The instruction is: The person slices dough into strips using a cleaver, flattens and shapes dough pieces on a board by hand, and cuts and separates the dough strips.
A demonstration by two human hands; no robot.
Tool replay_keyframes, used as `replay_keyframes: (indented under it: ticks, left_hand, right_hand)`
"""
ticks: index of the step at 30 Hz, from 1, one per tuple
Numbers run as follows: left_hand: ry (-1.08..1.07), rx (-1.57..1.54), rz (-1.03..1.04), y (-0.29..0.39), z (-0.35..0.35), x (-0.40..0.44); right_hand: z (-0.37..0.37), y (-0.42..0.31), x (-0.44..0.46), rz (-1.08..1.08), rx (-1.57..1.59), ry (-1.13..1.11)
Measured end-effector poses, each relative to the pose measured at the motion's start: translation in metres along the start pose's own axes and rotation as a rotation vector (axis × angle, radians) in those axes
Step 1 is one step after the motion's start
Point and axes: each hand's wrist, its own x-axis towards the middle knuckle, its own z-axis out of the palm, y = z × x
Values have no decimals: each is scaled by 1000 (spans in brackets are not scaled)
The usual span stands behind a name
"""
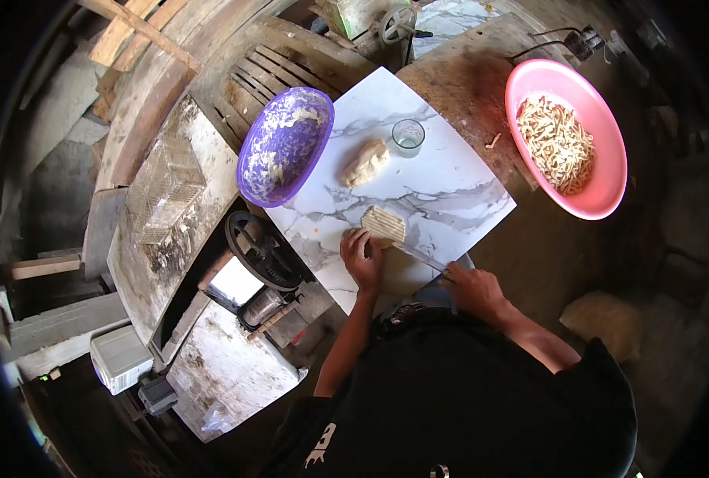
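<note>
The left hand (361, 256), grip unclear, bends its fingers (353, 238) at the ridged dough (384, 224), likely steadying it beside the knife (419, 256) the right hand (475, 291) clasps.

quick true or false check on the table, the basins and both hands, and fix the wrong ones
1. The right hand holds a knife. True.
2. The glass lies on its side. False: the glass stands upright.
3. Pale residue coats parts of the purple basin. True.
4. The pink basin holds nothing. False: the pink basin holds pale strips.
5. The left hand is at the ridged dough. True.
</note>
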Motion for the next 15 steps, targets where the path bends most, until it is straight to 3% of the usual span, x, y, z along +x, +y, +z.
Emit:
replay_keyframes:
  ticks: [15]
  left_hand:
    - [-21,7,-46,-18,8,-12]
  right_hand:
    - [27,-53,92,-53,53,-55]
